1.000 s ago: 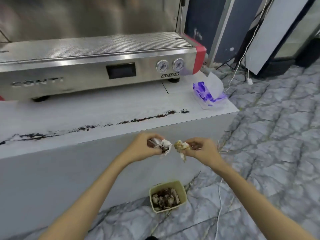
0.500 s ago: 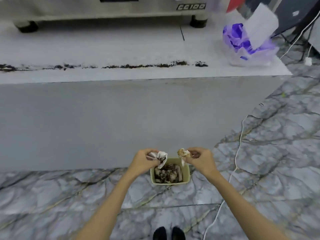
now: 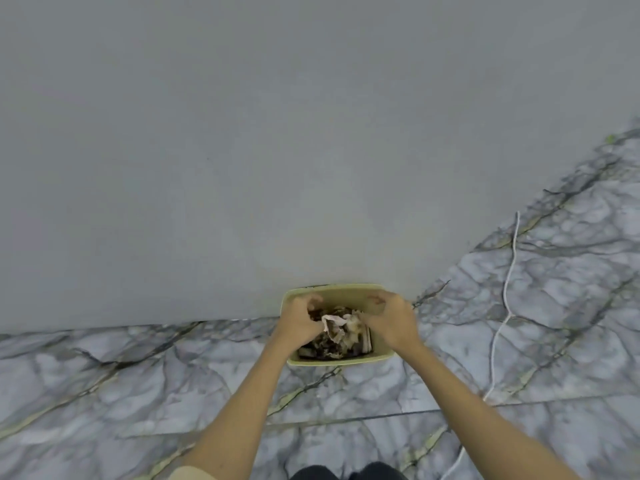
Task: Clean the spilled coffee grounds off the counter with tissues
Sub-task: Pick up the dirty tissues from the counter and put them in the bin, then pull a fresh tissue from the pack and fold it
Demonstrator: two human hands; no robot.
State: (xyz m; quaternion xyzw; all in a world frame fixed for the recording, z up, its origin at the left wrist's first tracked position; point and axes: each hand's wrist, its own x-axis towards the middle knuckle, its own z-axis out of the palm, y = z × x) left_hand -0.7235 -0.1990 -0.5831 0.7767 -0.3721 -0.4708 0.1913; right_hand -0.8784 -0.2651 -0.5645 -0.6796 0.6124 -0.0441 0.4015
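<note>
Both my hands reach down into a small beige waste bin (image 3: 346,292) on the floor, against the grey front of the counter (image 3: 277,150). My left hand (image 3: 298,322) pinches a crumpled white tissue (image 3: 333,321) that sticks out from its fingers. My right hand (image 3: 393,322) curls over a brown-stained tissue wad (image 3: 352,328), fingertips on it. Under them the bin holds several dirty tissues with dark coffee grounds (image 3: 322,344). The counter top and the spilled grounds are out of view.
Grey marble floor tiles (image 3: 138,375) surround the bin. A thin white cable (image 3: 509,306) trails over the floor at the right. My dark shoe tips (image 3: 346,474) show at the bottom edge.
My view has tipped down from the counter top to the floor. Both hands have dropped with their tissues from above the bin into its mouth.
</note>
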